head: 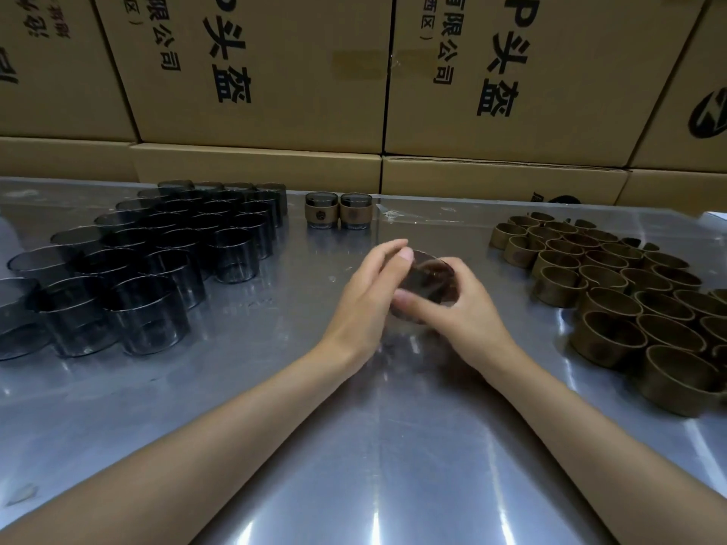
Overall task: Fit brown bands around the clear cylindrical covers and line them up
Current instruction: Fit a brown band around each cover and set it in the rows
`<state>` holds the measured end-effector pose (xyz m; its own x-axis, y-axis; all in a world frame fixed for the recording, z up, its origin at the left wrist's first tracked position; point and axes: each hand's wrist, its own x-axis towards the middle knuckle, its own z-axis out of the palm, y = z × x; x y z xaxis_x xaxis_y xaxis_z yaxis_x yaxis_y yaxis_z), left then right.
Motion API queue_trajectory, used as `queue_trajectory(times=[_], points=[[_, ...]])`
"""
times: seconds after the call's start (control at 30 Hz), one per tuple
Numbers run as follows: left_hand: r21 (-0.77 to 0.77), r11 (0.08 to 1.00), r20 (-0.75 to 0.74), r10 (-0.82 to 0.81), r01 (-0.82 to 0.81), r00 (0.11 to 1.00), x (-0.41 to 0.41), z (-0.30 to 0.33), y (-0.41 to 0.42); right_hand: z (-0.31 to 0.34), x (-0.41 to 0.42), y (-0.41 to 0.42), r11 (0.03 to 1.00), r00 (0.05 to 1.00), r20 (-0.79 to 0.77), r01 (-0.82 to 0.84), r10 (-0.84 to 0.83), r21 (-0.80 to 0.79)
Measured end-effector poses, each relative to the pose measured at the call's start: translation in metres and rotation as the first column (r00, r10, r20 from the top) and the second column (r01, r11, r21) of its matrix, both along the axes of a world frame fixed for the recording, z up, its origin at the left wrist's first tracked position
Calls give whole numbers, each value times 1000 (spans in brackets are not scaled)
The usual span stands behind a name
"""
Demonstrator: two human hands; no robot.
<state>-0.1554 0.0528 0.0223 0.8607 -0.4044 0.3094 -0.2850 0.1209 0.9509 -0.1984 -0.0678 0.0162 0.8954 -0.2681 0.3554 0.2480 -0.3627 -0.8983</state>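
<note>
A smoky clear cylindrical plastic cover is gripped between the curled left hand and right hand above the shiny metal table.

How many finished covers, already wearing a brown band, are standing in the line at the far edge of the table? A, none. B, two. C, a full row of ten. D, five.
B: two banded covers stand side by side at the far edge, between the bare clear covers and the loose brown bands; both hands hold a third, unplaced.
</note>
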Motion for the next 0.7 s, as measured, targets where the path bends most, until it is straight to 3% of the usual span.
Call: queue_trajectory(times=[0.1,0.2,0.27,0.43,0.7], points=[[75,997,172,-14,1,985,0,-4,4,5,2,-7,940,993,-87,-51,85,336],[160,986,344,-8,-50,939,1,-5,5,9,2,-17,856,966,-134,-125,220,502],[145,987,379,4,-64,925,0,-3,5,12,1,-19,809,931,-167,-183,326,559],[87,996,373,-11,-23,928,-5,3,7,17,0,-13,809,912,-250,-132,326,573],[-104,991,89,88,-78,992,-17,9,-6,11,3,5,903,971,-171,-80,166,422]])
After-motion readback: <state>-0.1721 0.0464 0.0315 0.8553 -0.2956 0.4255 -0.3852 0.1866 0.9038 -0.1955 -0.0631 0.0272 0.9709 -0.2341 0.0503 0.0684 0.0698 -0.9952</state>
